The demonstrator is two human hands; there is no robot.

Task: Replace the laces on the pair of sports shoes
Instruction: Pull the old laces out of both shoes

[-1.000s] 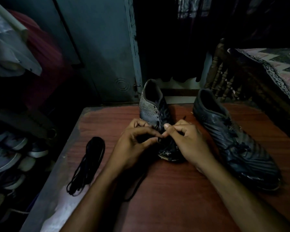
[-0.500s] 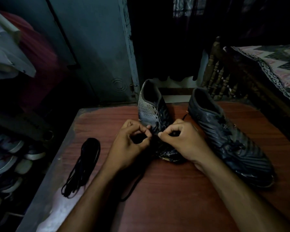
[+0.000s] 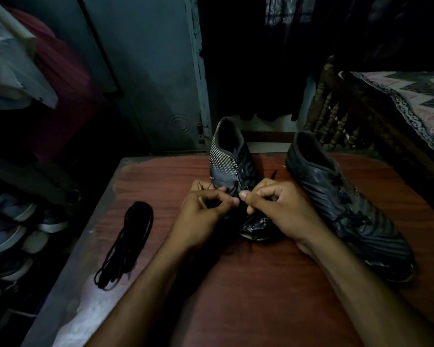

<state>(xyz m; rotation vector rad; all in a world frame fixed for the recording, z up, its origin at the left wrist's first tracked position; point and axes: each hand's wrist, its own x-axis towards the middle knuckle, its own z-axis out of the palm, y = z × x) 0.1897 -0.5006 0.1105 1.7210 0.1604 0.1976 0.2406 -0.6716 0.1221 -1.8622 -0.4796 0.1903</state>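
While both forearms reach in from the near edge of the counter [image 3: 273,296], the left hand [image 3: 206,216] and right hand [image 3: 283,211] meet over the forefoot of the left-standing shoe [image 3: 229,161], which sits near the middle of the counter with its heel toward the far edge and its scuffed toe toward the person. Left hand: fingers curled, thumb and forefinger drawn together in a pinch at the lace row; the lace itself is too dark to make out between the fingertips. Right hand: fingers likewise curled, thumb tip pressed toward the forefinger just beside the left hand's pinch, apparently on the same dark lace; a short lace end [image 3: 274,174] shows beyond its knuckles. Second shoe [image 3: 346,204] lies toward the right edge, heel to the far side, toe angled to the near right, laces in place, apart from both hands. Bundle of black laces [image 3: 129,244] lies loose near the left edge, well apart from the hands. Off the counter: shoes on a rack [image 3: 13,229] at left, a patterned bed cover [image 3: 411,101] at right.
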